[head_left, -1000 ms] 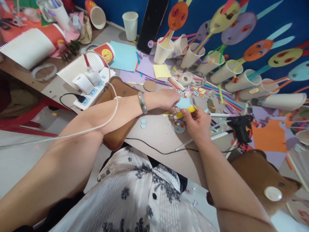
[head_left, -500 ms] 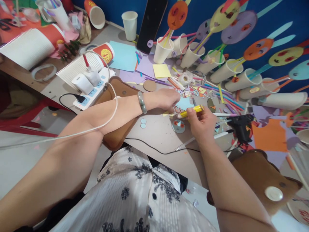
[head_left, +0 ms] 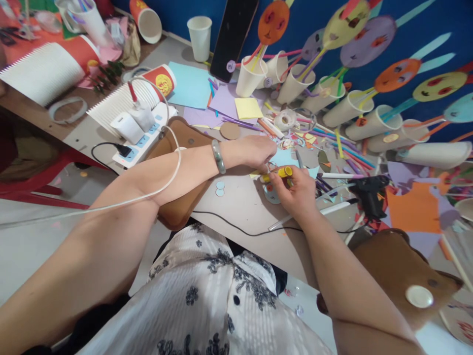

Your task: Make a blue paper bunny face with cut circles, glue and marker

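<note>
Over the scraps in the middle of the table, my left hand [head_left: 257, 151] is closed, with its fingertips pinched on something too small to make out. My right hand [head_left: 298, 192] grips a yellow glue stick [head_left: 284, 172], its far end close beside the left fingertips. Under the glue stick lies a light blue paper disc [head_left: 271, 195] with a face on it, partly hidden by my right fingers. Two small light blue circles [head_left: 219, 188] lie on the table left of the disc. Light blue paper [head_left: 286, 157] is behind my hands.
Paper cups [head_left: 251, 79] holding straws and paper faces line the blue wall. A tape roll [head_left: 285, 120], loose straws and scraps fill the back. A black glue gun [head_left: 369, 197] lies at right, its cord crossing the front. A power strip [head_left: 142, 140] stands left.
My right hand has moved left with the glue stick, bringing it to the left fingertips and partly over the face disc. My left hand has hardly moved.
</note>
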`<move>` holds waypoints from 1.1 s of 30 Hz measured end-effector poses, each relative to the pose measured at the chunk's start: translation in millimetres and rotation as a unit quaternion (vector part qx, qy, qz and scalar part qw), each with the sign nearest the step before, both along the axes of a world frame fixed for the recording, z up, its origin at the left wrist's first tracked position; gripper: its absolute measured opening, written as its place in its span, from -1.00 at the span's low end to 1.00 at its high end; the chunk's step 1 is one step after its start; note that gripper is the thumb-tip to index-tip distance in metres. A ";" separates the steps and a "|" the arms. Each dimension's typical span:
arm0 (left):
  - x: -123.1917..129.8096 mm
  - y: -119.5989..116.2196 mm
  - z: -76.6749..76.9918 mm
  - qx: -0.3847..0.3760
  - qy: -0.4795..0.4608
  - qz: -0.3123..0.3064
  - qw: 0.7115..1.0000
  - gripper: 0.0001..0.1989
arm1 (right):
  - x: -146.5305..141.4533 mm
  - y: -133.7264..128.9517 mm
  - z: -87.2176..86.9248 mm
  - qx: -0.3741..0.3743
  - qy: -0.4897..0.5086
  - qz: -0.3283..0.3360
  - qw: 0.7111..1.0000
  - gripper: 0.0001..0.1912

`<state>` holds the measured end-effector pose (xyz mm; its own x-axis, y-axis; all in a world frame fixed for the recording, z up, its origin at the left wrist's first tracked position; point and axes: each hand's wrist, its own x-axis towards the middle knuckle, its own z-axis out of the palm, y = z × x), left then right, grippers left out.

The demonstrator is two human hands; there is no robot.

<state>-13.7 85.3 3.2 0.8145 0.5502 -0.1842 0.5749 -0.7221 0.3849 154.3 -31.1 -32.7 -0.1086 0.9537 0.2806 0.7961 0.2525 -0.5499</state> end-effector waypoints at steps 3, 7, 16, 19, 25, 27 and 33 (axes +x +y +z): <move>-0.2 -1.3 3.2 -0.002 0.006 -0.003 1.000 -0.72 | 1.1 1.2 -0.9 -0.025 0.015 0.002 1.000 -0.68; 0.3 -1.7 3.3 0.002 0.016 0.006 1.000 -0.72 | 5.7 1.0 -2.4 -0.043 0.108 -0.029 0.993 -0.57; 0.8 -1.6 0.8 0.002 0.004 0.009 1.000 -0.67 | 3.3 0.1 -2.6 -0.014 0.077 -0.024 0.997 -0.67; 1.0 -1.2 0.9 0.001 0.002 0.006 1.000 -0.67 | 0.2 0.0 -1.7 -0.032 0.056 0.001 0.998 -0.71; 0.5 0.0 -0.9 -0.001 0.003 0.005 1.000 -0.67 | 4.4 1.1 -2.4 -0.072 0.174 -0.025 0.982 -0.62; 0.5 0.1 -1.2 0.006 -0.001 0.004 1.000 -0.68 | 8.0 1.7 -3.3 -0.038 0.205 -0.057 0.976 -0.63; 1.4 -1.3 4.3 0.007 0.032 -0.004 0.999 -0.69 | 16.3 -1.7 -4.1 -0.013 0.141 -0.033 0.989 -0.83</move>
<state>-12.3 84.0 7.5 0.8054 0.5471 -0.2281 0.5925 -0.7316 0.3372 170.5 -32.8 -36.8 0.0335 0.9635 0.2655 0.6244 0.1872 -0.7583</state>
